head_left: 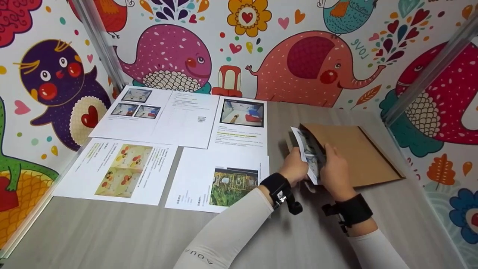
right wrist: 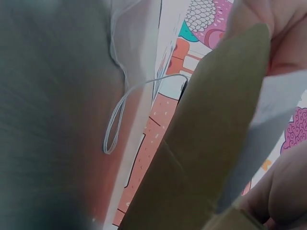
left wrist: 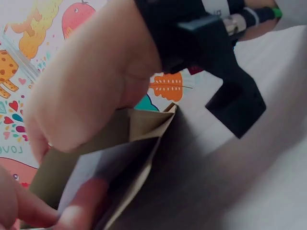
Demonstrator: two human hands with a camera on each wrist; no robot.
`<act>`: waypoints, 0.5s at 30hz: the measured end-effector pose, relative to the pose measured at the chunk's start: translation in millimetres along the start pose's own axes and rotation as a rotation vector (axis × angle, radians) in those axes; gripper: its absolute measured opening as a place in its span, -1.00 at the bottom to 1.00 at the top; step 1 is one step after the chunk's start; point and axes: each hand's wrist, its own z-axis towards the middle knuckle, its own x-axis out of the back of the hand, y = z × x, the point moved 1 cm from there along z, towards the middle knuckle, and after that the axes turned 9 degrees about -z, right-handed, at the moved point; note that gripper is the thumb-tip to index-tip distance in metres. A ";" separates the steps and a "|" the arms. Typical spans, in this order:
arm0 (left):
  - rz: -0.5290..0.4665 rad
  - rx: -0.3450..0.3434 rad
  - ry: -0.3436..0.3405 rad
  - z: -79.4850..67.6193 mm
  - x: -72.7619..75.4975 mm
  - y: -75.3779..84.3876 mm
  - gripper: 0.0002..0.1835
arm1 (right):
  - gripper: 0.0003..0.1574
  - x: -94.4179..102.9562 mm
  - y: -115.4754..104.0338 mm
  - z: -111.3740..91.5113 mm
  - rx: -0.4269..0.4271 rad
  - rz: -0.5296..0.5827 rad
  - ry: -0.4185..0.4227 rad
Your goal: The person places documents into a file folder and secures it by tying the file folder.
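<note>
A brown paper document envelope [head_left: 354, 157] lies toward the right of the table, its mouth spread apart on the left side. My left hand [head_left: 295, 166] pinches a printed sheet [head_left: 308, 153] with pictures on it, partly inside that mouth. With the thumb on top, my right hand [head_left: 335, 173] grips the envelope's near upper edge. In the left wrist view the pale sheet [left wrist: 103, 160] stands between the brown walls. A thin white string [right wrist: 115, 129] hangs loose by the envelope [right wrist: 192, 139] in the right wrist view. The sheet's lower part is hidden.
Several printed sheets lie on the left and middle of the table [head_left: 123, 231]: two-page sheet [head_left: 186, 127], photo page [head_left: 239, 138], yellow-picture page [head_left: 115, 172] and green-picture page [head_left: 194, 175]. A wall [head_left: 231, 48] with cartoon animals rises behind, with metal posts at the corners.
</note>
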 end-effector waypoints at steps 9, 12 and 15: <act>0.003 0.035 0.017 13.9 -16.1 -7.3 -0.50 | -0.42 -1.6 -5.2 -3.5 0.079 0.033 0.130; -0.007 0.075 -0.005 17.2 -18.6 -7.7 -0.50 | -0.45 -0.3 -7.4 -3.8 0.065 0.054 0.097; -0.032 0.108 -0.039 20.3 -19.3 -5.6 -0.50 | -0.42 1.9 -7.9 -3.2 0.031 0.067 0.027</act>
